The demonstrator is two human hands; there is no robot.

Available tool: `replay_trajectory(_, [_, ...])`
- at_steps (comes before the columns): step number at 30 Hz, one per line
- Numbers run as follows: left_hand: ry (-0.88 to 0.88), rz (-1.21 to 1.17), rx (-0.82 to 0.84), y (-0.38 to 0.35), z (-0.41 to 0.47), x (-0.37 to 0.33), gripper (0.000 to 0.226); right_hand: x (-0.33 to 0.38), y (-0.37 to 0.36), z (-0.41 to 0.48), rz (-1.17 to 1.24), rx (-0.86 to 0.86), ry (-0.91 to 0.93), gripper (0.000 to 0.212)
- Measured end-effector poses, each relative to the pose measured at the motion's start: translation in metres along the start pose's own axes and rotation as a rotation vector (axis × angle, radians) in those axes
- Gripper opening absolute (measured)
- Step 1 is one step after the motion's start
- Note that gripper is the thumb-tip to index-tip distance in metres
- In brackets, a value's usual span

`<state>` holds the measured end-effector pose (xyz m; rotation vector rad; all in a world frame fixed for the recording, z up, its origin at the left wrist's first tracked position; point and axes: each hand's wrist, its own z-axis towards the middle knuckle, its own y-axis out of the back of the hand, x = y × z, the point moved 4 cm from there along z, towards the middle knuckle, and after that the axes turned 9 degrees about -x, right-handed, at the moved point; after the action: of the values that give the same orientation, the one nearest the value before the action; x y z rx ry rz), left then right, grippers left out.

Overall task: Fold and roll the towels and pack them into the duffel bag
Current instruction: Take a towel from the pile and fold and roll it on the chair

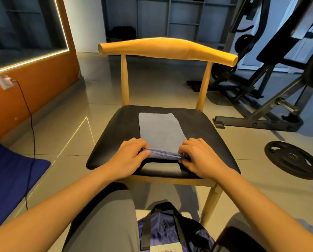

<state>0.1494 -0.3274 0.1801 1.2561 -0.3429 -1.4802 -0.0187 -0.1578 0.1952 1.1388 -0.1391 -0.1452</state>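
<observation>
A grey-blue towel (pixel 161 131), folded into a long strip, lies on the black seat of a wooden chair (pixel 115 128) at the centre of the frame. The left hand (pixel 132 155) and right hand (pixel 199 157) pinch the strip's near, stitched edge at its two corners, fingers (pixel 145 154) clenched on the cloth, which is turned up slightly off the seat. A purple duffel bag (pixel 170 231) with black straps sits at the bottom centre, between the person's knees. A black weight plate (pixel 293 159) lies on the tiled floor at right.
</observation>
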Motion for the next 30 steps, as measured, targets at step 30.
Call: replay_trajectory(30, [-0.338, 0.355, -0.189, -0.001, -0.019, 0.016, 0.027, -0.007, -0.018, -0.023, -0.079, -0.230, 0.047, 0.010])
